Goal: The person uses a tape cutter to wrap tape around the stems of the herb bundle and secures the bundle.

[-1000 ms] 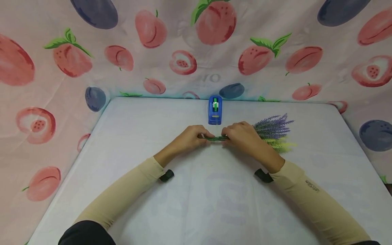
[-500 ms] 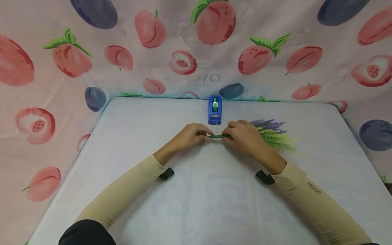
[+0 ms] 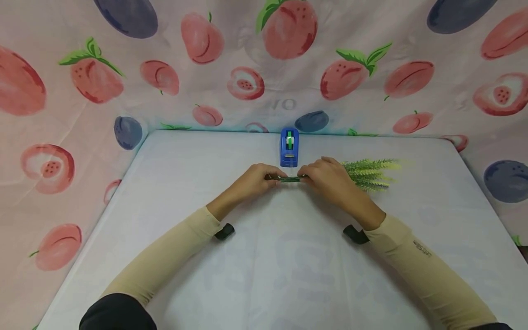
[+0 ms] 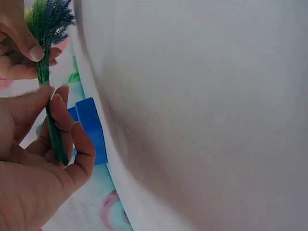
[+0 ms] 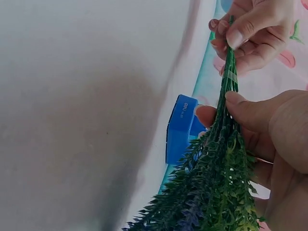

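Observation:
A bunch of artificial lavender [image 3: 371,174] lies sideways between my hands, its yellow-green heads pointing right in the head view. Purple heads [image 4: 60,21] also show in the left wrist view. My left hand [image 3: 256,179] pinches the lower end of the green stems [image 3: 291,179] between thumb and fingers. Closer to the flower heads, my right hand [image 3: 328,178] grips the same stems. A band of clear tape [image 5: 230,76] wraps the stems between the two hands. Just beyond the hands stands a blue tape dispenser [image 3: 289,147] with a green core.
The white-covered table [image 3: 264,266] ends at a back edge just behind the dispenser. A fruit-printed cloth [image 3: 243,41] hangs behind and at the sides. Black straps [image 3: 224,232] show at both wrists.
The bunch has turned about its stems: purple heads seen on the far side earlier are out of sight in the head view, where yellow-green ones face up. Both hands shifted slightly away.

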### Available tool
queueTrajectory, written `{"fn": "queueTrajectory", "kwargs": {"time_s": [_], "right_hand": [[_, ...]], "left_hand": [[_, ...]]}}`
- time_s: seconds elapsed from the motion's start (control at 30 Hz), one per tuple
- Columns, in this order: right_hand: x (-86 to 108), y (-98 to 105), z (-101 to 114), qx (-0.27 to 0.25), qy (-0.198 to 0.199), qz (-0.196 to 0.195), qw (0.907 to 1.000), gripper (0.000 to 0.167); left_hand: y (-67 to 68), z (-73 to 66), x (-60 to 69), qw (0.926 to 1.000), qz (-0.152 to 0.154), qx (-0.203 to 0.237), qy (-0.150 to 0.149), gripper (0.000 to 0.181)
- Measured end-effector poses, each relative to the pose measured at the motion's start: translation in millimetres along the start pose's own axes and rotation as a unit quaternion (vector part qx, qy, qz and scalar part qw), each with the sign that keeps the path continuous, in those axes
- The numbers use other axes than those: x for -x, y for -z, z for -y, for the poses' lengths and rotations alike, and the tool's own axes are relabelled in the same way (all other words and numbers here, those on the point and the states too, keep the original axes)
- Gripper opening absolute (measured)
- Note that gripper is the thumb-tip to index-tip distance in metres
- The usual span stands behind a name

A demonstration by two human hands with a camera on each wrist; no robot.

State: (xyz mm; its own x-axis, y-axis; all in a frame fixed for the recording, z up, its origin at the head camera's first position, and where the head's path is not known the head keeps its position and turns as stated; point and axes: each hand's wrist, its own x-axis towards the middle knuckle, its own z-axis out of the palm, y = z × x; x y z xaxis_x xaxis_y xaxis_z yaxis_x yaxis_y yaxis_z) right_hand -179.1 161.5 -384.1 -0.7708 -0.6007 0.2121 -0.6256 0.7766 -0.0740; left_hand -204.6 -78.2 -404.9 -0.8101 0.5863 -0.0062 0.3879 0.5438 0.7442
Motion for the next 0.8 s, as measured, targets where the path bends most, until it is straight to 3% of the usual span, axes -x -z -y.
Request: {"fn": "queueTrajectory", "kwargs": {"time_s": [0.2, 0.4, 0.67, 0.8], "right_hand": [[-2.9, -4.3, 0.1, 0.010, 0.008, -0.005, 0.9999, 0.016], [-5.1, -9.4, 1.2, 0.013, -0.016, 0.007, 0.9998, 0.021], [-4.3, -8.4, 2.6, 0.019, -0.009, -0.010, 0.9997, 0.020], [-4.1, -6.5, 2.2, 0.012, -0.007, -0.018, 0.9997, 0.020]], "left_hand": [[0.7, -0.2, -2.1, 0.9988, 0.000, -0.041, -0.027, 0.025], [0.9, -2.3, -3.4, 0.9931, 0.004, -0.100, -0.061, 0.028], [1.2, -3.2, -4.6, 0.9891, 0.002, -0.135, -0.058, 0.027], [1.1, -3.2, -3.9, 0.9909, -0.001, -0.126, -0.048, 0.026]]}}
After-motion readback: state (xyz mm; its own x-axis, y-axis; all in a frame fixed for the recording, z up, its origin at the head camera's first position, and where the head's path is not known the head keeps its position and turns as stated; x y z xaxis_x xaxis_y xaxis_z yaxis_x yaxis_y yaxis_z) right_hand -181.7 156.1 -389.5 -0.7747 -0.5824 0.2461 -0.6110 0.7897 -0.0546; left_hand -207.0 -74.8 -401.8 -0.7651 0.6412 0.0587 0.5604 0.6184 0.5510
